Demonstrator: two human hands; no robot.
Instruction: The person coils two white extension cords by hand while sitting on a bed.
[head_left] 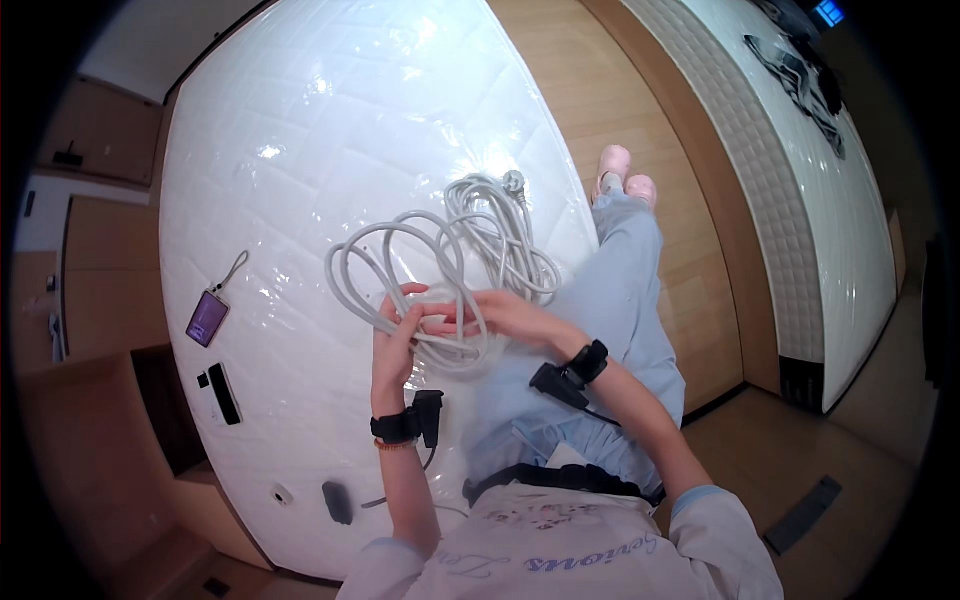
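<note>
A long pale grey power cable [488, 228] lies in loose loops on the plastic-covered mattress [330, 130], its plug [513, 182] at the far end of the pile. Nearer to me, several wide loops of this cable are gathered up in both hands. My left hand [398, 325] is closed around the loops on their left side. From the right, my right hand [498, 315] reaches in with its fingers closed on the cable, close to the left fingertips. The exact grip is partly hidden by the overlapping loops. Each wrist wears a black strap with a small black device.
To the left on the mattress lie a purple card-like case with a strap [208, 318], a white-and-black device [222, 394], a small white item [282, 495] and a dark block [338, 502]. My legs stretch along the right edge. A second mattress [790, 200] stands beyond the wooden strip.
</note>
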